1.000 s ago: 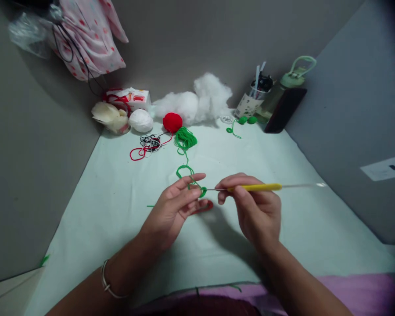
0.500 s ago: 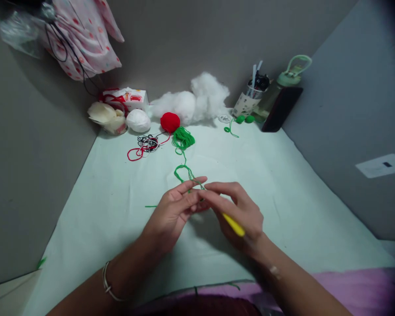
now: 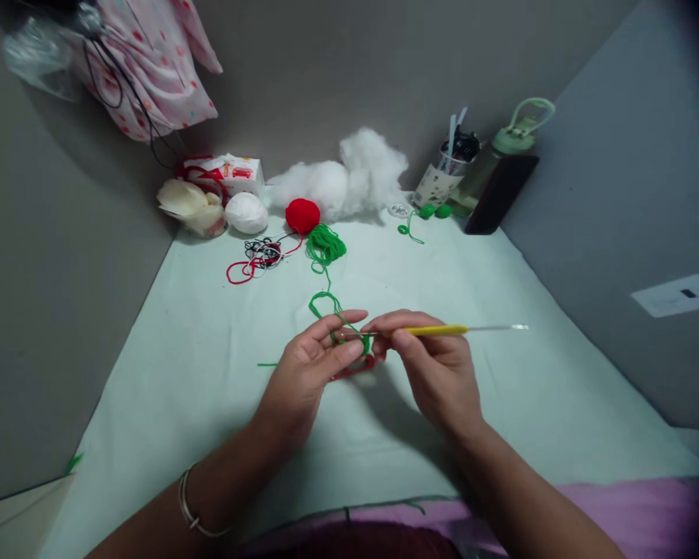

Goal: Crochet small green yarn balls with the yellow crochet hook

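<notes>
My left hand (image 3: 318, 361) pinches a small piece of green crochet work (image 3: 366, 344) between thumb and fingers, with green yarn running over the index finger. Something red shows beneath those fingers; most of it is hidden. In my right hand (image 3: 431, 357) is a crochet hook with a yellow handle (image 3: 443, 331), held nearly level. Its thin metal front end reaches to the green yarn at my left fingertips, and its other metal end points right. The strand leads back through a loose loop (image 3: 320, 299) to a green yarn bundle (image 3: 326, 244).
A red yarn ball (image 3: 303, 216), a white yarn ball (image 3: 246, 213) and tangled black, white and red yarn (image 3: 262, 252) lie behind my hands. White stuffing (image 3: 338, 182) rests against the back wall. A cup of tools (image 3: 439, 182), a bottle (image 3: 509, 144) and a dark phone (image 3: 501, 194) stand back right.
My right hand has turned, swinging the hook from slanting down toward my wrist to nearly level. Its tip now lies at the green yarn. My left hand stays almost in place.
</notes>
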`<state>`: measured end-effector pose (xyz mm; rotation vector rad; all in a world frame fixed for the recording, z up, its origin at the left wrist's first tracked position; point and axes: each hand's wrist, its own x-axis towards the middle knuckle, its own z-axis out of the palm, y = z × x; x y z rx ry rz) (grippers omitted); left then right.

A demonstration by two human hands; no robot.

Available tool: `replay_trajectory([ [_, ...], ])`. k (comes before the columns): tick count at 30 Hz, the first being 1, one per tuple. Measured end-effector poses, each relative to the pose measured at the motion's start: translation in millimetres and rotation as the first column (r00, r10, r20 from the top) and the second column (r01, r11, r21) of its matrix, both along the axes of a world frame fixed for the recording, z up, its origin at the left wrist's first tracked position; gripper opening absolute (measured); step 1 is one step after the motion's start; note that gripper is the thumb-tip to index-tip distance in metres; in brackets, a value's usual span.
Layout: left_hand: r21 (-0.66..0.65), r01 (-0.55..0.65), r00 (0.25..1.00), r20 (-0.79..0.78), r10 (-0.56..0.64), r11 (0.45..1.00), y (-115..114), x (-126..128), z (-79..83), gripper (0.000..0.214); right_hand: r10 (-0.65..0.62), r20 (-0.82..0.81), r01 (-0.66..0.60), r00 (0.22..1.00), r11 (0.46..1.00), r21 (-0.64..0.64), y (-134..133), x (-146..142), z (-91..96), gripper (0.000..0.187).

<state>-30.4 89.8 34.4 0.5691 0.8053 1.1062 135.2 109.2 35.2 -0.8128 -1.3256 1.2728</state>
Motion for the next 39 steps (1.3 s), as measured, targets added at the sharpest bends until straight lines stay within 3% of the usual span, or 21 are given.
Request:
replay_trajectory([
  [3, -0.002, 0.019, 0.999, -0.026, -0.019, 1.0, 0.5, -1.9, 1.9, 0.036, 0.053, -0.111, -0.064, 0.992, 0.993, -0.099, 2.4, 2.8, 0.5, 0.017],
  [5, -0.012, 0.014, 1.0, -0.02, -0.015, 1.0, 0.2, -2.8, 2.8, 0.037, 0.048, -0.099, -0.055, 0.994, 0.996, -0.077, 1.3, 4.2, 1.8, 0.019],
  [8, -0.01, -0.03, 0.998, -0.058, 0.03, 0.999, -0.8, -3.3, 2.6, 0.035, -0.045, 0.107, 0.031, 0.993, 0.991, 0.127, -4.3, 4.5, 2.2, 0.02],
  [9, -0.004, -0.054, 0.995, -0.084, 0.054, 0.999, -1.0, -3.4, 2.3, 0.035, -0.106, 0.218, 0.049, 0.97, 0.966, 0.252, -6.3, 3.9, 1.5, 0.021],
  [12, -0.003, -0.087, 0.991, -0.103, 0.086, 0.996, -0.7, -3.4, 2.0, 0.044, -0.311, 0.461, -0.004, 0.831, 0.826, 0.564, -9.7, 1.0, -1.7, 0.022],
  [14, -0.03, -0.062, 0.997, -0.051, 0.06, 0.998, 0.4, -3.5, 2.3, 0.052, -0.37, 0.509, -0.04, 0.777, 0.779, 0.626, -10.3, -0.4, -3.1, 0.022],
  [17, -0.101, 0.016, 0.998, 0.061, -0.01, 0.995, 2.8, -4.4, 3.3, 0.054, -0.406, 0.48, -0.015, 0.778, 0.752, 0.659, -10.3, 1.0, -1.8, 0.021],
  [19, -0.139, 0.049, 0.991, 0.128, -0.031, 0.989, 4.1, -5.6, 4.3, 0.047, -0.383, 0.417, 0.043, 0.824, 0.776, 0.629, -9.2, 3.4, 0.5, 0.024],
  [20, -0.146, 0.049, 0.988, 0.15, -0.027, 0.988, 4.5, -6.2, 4.8, 0.044, -0.345, 0.358, 0.087, 0.868, 0.814, 0.574, -8.1, 4.5, 1.4, 0.024],
  [23, -0.116, -0.017, 0.992, 0.126, 0.032, 0.993, 4.8, -6.9, 6.4, 0.039, -0.144, 0.133, 0.102, 0.981, 0.954, 0.283, -3.1, 5.4, 1.9, 0.021],
  [25, -0.066, -0.068, 0.996, 0.053, 0.071, 0.996, 4.1, -5.9, 6.9, 0.041, -0.067, 0.06, 0.057, 0.996, 0.986, 0.155, -1.0, 4.0, 0.4, 0.021],
  [27, -0.028, -0.098, 0.995, -0.015, 0.097, 0.995, 2.9, -3.8, 6.2, 0.044, -0.101, 0.147, 0.07, 0.984, 0.977, 0.2, -2.5, 2.1, -1.1, 0.02],
  [28, -0.022, -0.1, 0.994, -0.033, 0.1, 0.995, 2.2, -2.5, 5.4, 0.045, -0.17, 0.227, 0.099, 0.959, 0.951, 0.294, -4.6, 1.3, -1.5, 0.02],
  [31, -0.028, -0.082, 0.997, -0.005, 0.082, 0.996, 0.1, 1.1, 1.5, 0.048, -0.4, 0.465, 0.038, 0.79, 0.789, 0.613, -13.0, 0.2, -1.8, 0.031],
  [33, -0.055, -0.038, 0.998, 0.047, 0.041, 0.998, -0.5, 2.1, -0.6, 0.045, -0.455, 0.527, -0.044, 0.718, 0.726, 0.687, -16.4, 0.3, -1.4, 0.036],
  [35, -0.093, 0.025, 0.995, 0.103, -0.015, 0.995, 0.1, 1.1, -0.9, 0.039, -0.434, 0.509, -0.019, 0.743, 0.747, 0.665, -15.8, 0.6, -0.9, 0.036],
  [39, -0.119, 0.056, 0.985, 0.171, -0.035, 0.991, 4.3, -6.6, 2.8, 0.032, -0.312, 0.281, 0.158, 0.908, 0.875, 0.458, -5.7, 2.8, 1.0, 0.025],
])
